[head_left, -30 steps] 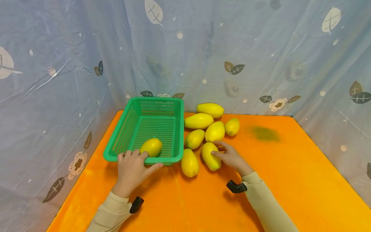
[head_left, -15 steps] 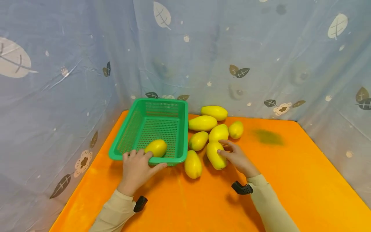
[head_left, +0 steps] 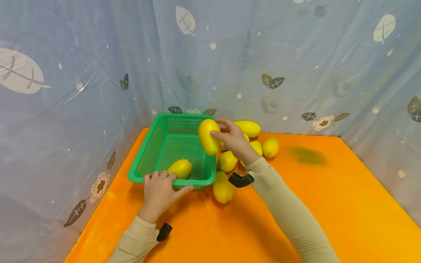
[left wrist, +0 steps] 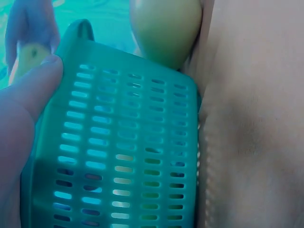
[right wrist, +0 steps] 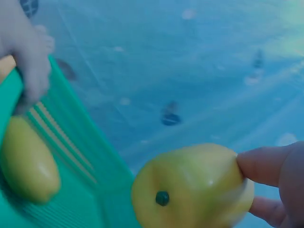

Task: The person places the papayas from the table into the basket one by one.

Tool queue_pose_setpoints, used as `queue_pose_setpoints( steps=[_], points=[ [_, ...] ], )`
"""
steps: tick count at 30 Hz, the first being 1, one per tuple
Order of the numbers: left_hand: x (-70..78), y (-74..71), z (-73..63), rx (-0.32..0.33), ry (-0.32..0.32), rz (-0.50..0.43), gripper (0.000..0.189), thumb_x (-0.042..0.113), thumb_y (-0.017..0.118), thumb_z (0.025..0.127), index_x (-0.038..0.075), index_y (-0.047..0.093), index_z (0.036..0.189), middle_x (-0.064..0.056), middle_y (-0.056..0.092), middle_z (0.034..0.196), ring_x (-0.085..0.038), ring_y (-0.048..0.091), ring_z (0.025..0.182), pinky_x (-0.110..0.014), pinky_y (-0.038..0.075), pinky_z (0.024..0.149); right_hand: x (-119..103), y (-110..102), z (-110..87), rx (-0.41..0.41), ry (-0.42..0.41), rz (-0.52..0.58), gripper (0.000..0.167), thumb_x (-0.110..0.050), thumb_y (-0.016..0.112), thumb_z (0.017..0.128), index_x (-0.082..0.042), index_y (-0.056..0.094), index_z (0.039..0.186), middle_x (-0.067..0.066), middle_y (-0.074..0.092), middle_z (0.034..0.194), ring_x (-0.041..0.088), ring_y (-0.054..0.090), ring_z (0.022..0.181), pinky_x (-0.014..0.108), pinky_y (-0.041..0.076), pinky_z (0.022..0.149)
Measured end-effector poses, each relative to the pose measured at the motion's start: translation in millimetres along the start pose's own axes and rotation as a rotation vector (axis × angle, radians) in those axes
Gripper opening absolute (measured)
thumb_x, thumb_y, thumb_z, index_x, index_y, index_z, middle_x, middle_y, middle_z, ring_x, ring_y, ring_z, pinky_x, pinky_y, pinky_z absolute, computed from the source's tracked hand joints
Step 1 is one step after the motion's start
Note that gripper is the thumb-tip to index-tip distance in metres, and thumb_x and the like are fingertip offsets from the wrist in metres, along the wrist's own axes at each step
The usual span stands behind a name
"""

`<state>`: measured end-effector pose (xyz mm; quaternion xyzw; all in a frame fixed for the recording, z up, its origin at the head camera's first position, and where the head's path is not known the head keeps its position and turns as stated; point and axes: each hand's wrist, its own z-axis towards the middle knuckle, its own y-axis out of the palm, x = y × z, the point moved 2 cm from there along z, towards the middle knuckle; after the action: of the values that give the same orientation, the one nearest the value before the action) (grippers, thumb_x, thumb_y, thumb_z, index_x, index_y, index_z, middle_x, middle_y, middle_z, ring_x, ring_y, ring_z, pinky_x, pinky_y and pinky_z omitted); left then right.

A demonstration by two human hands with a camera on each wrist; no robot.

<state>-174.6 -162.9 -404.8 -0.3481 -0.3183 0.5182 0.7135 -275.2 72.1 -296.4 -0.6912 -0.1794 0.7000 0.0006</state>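
Head cam: my right hand (head_left: 234, 140) pinches a yellow fruit (head_left: 208, 136) over the green basket (head_left: 154, 148); left hand (head_left: 160, 191) grips its rim. One fruit (head_left: 179, 168) inside — approx. six left (worktop (head_left: 329, 204)).

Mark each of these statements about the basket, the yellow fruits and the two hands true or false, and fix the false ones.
1. The right hand holds a yellow fruit in the air above the green basket. True.
2. The green basket holds no fruit. False: one yellow fruit lies inside it, near the front wall.
3. The left hand grips the basket's front rim. True.
4. The basket stands on a blue table. False: the table is orange; the blue is the leaf-print cloth behind it.
5. All the loose fruits lie to the left of the basket. False: they lie on the table to its right, one close to the front right corner.
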Motion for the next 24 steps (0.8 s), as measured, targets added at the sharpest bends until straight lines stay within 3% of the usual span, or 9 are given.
queue_pose_setpoints(
  steps=[6, 13, 15, 17, 19, 21, 22, 24],
  points=[
    [2.1, -0.2, -2.0, -0.006, 0.0, 0.008, 0.061, 0.07, 0.08, 0.068, 0.011, 0.072, 0.083, -0.008, 0.059, 0.072, -0.026, 0.045, 0.064, -0.043, 0.034, 0.069, 17, 53, 19.5, -0.069, 0.032, -0.189, 0.06, -0.026, 0.064, 0.101, -0.02, 0.04, 0.155, 0.019, 0.048, 0.151, 0.034, 0.063, 0.12, 0.039, 0.059, 0.081],
    [4.1, 0.9, -0.6, 0.036, 0.021, 0.017, 0.062, 0.07, 0.081, 0.066, 0.011, 0.072, 0.081, -0.008, 0.059, 0.072, -0.027, 0.046, 0.063, -0.043, 0.035, 0.069, 32, 79, 22.2, -0.047, -0.053, -0.529, 0.058, -0.027, 0.066, 0.101, -0.012, 0.045, 0.152, 0.018, 0.057, 0.146, 0.034, 0.062, 0.123, 0.045, 0.055, 0.094],
    [3.9, 1.7, -0.2, 0.042, 0.028, 0.015, 0.065, 0.075, 0.077, 0.069, 0.011, 0.071, 0.081, -0.007, 0.058, 0.071, -0.027, 0.046, 0.063, -0.043, 0.035, 0.069, 32, 80, 20.8, -0.029, -0.085, -0.56, 0.059, -0.026, 0.066, 0.1, -0.01, 0.045, 0.152, 0.018, 0.059, 0.144, 0.032, 0.063, 0.119, 0.042, 0.055, 0.091],
    [3.3, 2.2, -0.2, 0.048, 0.034, 0.011, 0.07, 0.081, 0.068, 0.073, 0.012, 0.071, 0.08, -0.007, 0.057, 0.07, -0.026, 0.046, 0.063, -0.043, 0.035, 0.069, 31, 79, 19.4, -0.022, -0.092, -0.551, 0.059, -0.024, 0.066, 0.1, -0.009, 0.044, 0.153, 0.021, 0.068, 0.127, 0.026, 0.067, 0.093, 0.036, 0.055, 0.077],
    [2.2, 2.6, -0.6, 0.055, 0.042, 0.007, 0.076, 0.086, 0.058, 0.077, 0.012, 0.071, 0.08, -0.006, 0.058, 0.07, -0.026, 0.047, 0.062, -0.043, 0.035, 0.069, 30, 78, 18.3, -0.026, -0.092, -0.544, 0.06, -0.022, 0.066, 0.1, -0.009, 0.043, 0.153, 0.025, 0.071, 0.108, 0.02, 0.058, 0.066, 0.031, 0.049, 0.062],
    [1.1, 2.5, -1.0, 0.065, 0.047, 0.003, 0.082, 0.089, 0.048, 0.079, 0.011, 0.071, 0.08, -0.006, 0.059, 0.071, -0.026, 0.047, 0.062, -0.043, 0.035, 0.068, 28, 75, 17.1, -0.032, -0.09, -0.53, 0.06, -0.022, 0.066, 0.1, -0.009, 0.042, 0.154, 0.024, 0.071, 0.107, 0.019, 0.044, 0.053, 0.03, 0.044, 0.056],
    [0.7, 2.3, -1.2, 0.067, 0.048, 0.004, 0.082, 0.089, 0.048, 0.079, 0.011, 0.071, 0.08, -0.006, 0.059, 0.07, -0.026, 0.047, 0.062, -0.043, 0.035, 0.068, 26, 73, 16.3, -0.038, -0.084, -0.522, 0.06, -0.022, 0.066, 0.1, -0.009, 0.042, 0.154, 0.023, 0.071, 0.11, 0.019, 0.046, 0.054, 0.031, 0.046, 0.057],
    [0.1, 2.1, -1.6, 0.066, 0.047, 0.007, 0.079, 0.087, 0.054, 0.077, 0.011, 0.072, 0.081, -0.006, 0.058, 0.07, -0.027, 0.047, 0.062, -0.043, 0.035, 0.068, 24, 69, 14.7, -0.044, -0.075, -0.499, 0.06, -0.025, 0.065, 0.1, -0.011, 0.042, 0.154, 0.02, 0.065, 0.132, 0.023, 0.063, 0.075, 0.036, 0.054, 0.07]
  ],
)
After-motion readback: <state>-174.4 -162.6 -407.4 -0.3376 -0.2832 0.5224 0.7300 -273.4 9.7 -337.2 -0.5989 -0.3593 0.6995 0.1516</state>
